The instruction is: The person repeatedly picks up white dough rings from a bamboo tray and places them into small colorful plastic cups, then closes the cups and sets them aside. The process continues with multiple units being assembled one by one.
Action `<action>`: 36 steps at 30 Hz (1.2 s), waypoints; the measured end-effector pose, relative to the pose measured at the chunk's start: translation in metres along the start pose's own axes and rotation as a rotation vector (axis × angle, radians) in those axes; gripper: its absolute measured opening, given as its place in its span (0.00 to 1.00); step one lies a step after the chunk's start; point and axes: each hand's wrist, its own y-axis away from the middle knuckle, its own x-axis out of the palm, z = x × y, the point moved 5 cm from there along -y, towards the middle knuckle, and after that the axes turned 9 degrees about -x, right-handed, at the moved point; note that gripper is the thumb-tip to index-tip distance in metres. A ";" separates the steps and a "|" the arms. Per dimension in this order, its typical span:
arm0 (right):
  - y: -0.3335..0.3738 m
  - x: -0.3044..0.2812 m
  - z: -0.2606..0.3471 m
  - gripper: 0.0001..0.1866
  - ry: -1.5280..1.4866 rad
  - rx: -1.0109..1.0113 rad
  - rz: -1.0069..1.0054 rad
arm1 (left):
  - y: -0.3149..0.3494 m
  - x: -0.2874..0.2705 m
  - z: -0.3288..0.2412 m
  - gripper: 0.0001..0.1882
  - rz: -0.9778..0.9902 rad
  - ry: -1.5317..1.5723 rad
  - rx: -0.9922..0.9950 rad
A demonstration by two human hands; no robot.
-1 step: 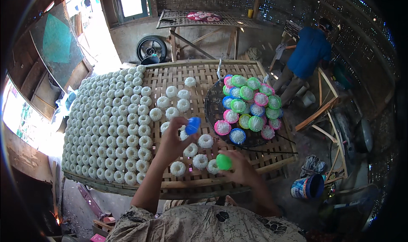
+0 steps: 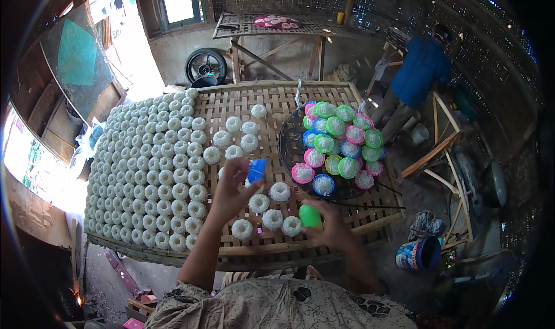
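A small blue plastic mould (image 2: 256,170) is gripped in the fingers of my left hand (image 2: 230,186), held above the woven bamboo rack (image 2: 263,95). My right hand (image 2: 330,228) has its fingers round a green plastic mould (image 2: 309,216), its rounded outside showing. Just left of the green mould lies a white ring cake (image 2: 291,226) of rice-like grains, apart from it. Several more loose white rings (image 2: 280,191) lie around both hands. Whether either mould has anything inside cannot be seen.
Packed rows of white rings (image 2: 149,177) cover the rack's left side. At right, a dark round tray (image 2: 289,150) carries a heap of filled coloured moulds (image 2: 348,150). A person in blue (image 2: 420,72) stands far right. A paint bucket (image 2: 417,254) is on the floor.
My right hand has shifted slightly right with the green mould, uncovering more of the ring beside it. My left hand has moved a little left and the blue mould is turned.
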 end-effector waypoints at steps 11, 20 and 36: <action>-0.052 0.014 0.037 0.28 -0.040 -0.236 -0.294 | 0.054 0.081 0.041 0.36 0.530 1.379 -0.825; -0.030 -0.019 -0.046 0.32 0.559 0.087 -0.451 | 0.042 0.015 0.039 0.25 0.167 1.005 -0.625; -0.038 0.036 -0.018 0.26 0.156 -0.036 -0.350 | 0.043 -0.037 0.048 0.17 -0.199 0.985 -0.596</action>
